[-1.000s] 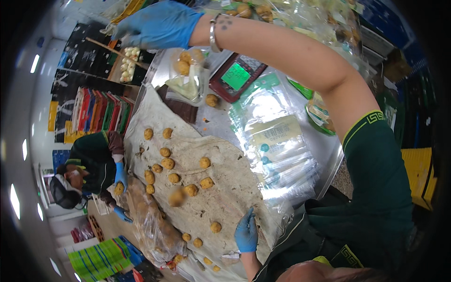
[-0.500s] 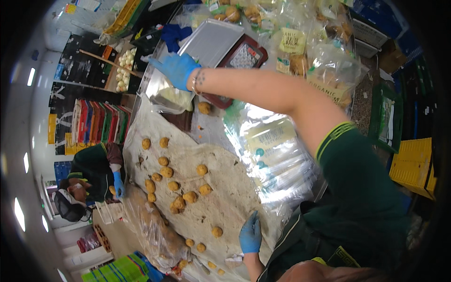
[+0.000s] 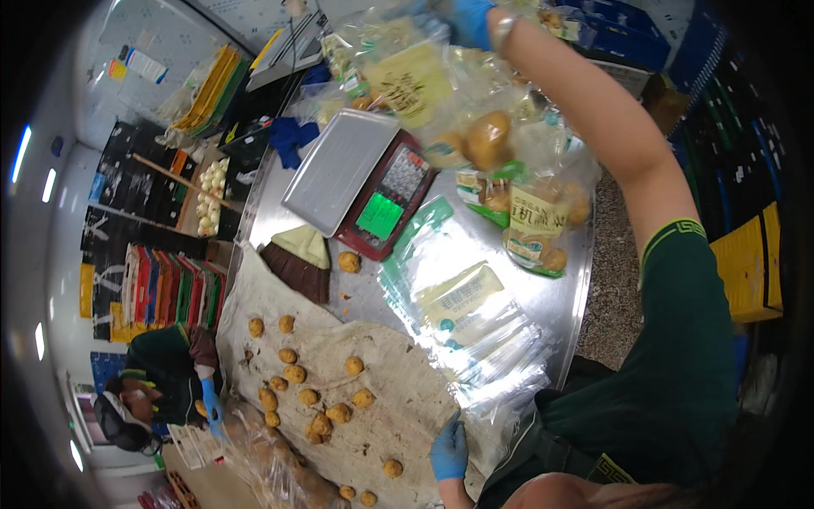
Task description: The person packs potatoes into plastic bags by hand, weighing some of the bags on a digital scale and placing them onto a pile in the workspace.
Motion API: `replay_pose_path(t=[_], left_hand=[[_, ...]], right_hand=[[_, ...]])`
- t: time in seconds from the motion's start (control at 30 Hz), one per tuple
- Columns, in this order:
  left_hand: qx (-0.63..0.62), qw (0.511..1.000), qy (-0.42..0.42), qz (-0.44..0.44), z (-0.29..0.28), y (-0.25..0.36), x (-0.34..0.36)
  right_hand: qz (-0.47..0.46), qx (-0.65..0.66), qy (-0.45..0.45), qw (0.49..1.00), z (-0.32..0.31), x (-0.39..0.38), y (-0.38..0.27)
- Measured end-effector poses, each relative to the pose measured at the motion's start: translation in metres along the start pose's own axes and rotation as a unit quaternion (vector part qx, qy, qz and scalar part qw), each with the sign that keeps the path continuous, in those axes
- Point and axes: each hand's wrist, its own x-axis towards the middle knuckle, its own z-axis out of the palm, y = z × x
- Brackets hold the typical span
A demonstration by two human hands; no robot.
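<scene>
My right hand [image 3: 465, 20], in a blue glove, is at the far top of the table, closed on a clear plastic bag of potatoes [image 3: 405, 83]. The bag is blurred and its grip point is partly hidden by plastic. Its yellowish label faces up, and a large potato [image 3: 489, 140] shows through the film. My left hand [image 3: 449, 450], also blue-gloved, rests at the near edge of the dirty cloth [image 3: 407, 399], fingers stretched out and holding nothing. Between them lies a spread stack of flat, unfilled clear bags [image 3: 466, 297].
A scale [image 3: 343, 170] with a lit green display and a brush [image 3: 301, 254] sit on the metal table. Several loose potatoes [image 3: 339, 413] lie on the cloth. More filled bags [image 3: 538, 220] stand at the table's right. At the left a co-worker's gloved hand [image 3: 212, 407] is near a large plastic sack [image 3: 263, 450].
My right hand has moved from over the scale to the far bags, and one bag has been lifted. The scale's display now shows. The whole view has shifted; my left hand stays put.
</scene>
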Motion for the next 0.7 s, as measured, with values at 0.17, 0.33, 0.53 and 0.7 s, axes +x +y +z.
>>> replay_pose_path(t=[0.17,0.33,0.53,0.7], left_hand=[[0.097,0.994,-0.043,0.007,0.011,-0.004,0.003],[0.037,0.994,-0.074,0.067,0.026,0.021,0.017],[0.050,0.994,-0.061,0.071,0.030,0.012,-0.003],[0.064,0.996,-0.052,0.043,0.024,0.018,-0.009]], right_hand=[[0.020,-0.313,0.119,0.942,-0.051,-0.041,-0.010],[-0.117,-0.581,0.237,0.769,-0.141,-0.020,0.013],[0.016,-0.644,0.267,0.717,-0.194,-0.078,0.083],[-0.024,-0.403,0.248,0.881,-0.237,-0.119,0.151]])
